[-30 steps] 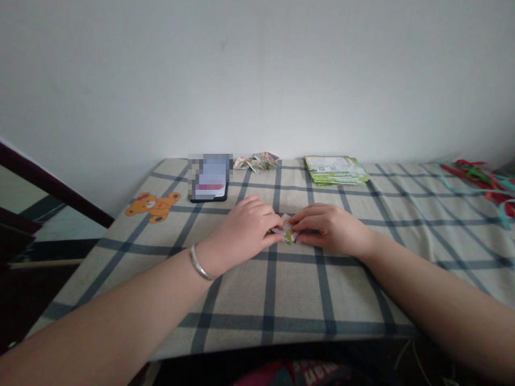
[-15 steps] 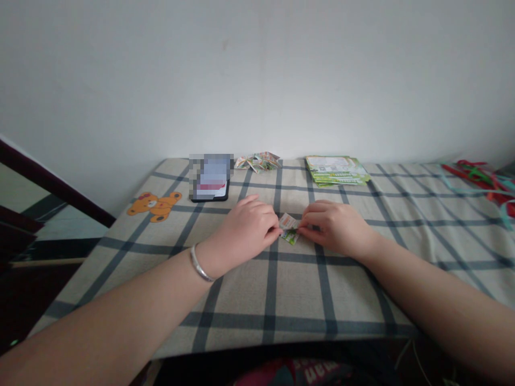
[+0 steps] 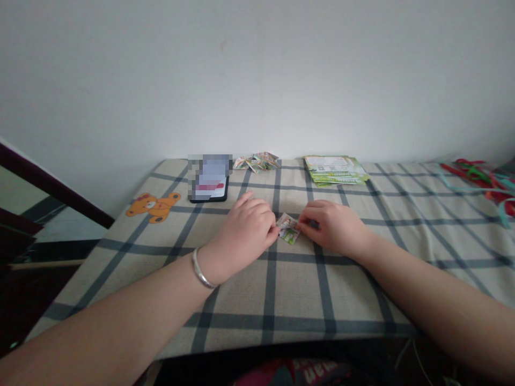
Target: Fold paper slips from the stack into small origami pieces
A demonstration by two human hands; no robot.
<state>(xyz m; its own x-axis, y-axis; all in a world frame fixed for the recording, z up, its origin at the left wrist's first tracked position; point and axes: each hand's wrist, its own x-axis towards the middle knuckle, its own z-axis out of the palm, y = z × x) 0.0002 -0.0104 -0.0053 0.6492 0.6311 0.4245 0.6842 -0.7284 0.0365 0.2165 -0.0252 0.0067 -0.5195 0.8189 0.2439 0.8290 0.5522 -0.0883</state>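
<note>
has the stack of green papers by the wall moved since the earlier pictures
No. The stack of green papers lies in the same place against the dark stripes of the tablecloth, shifted neither way.

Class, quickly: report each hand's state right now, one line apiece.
Left hand: closed, fingertips pinching the left edge of the small printed paper.
Right hand: closed, fingertips pinching the same paper's right edge.

Paper (image 3: 288, 234) — print unreadable — and coloured strips (image 3: 478, 174) cut off at right
</note>
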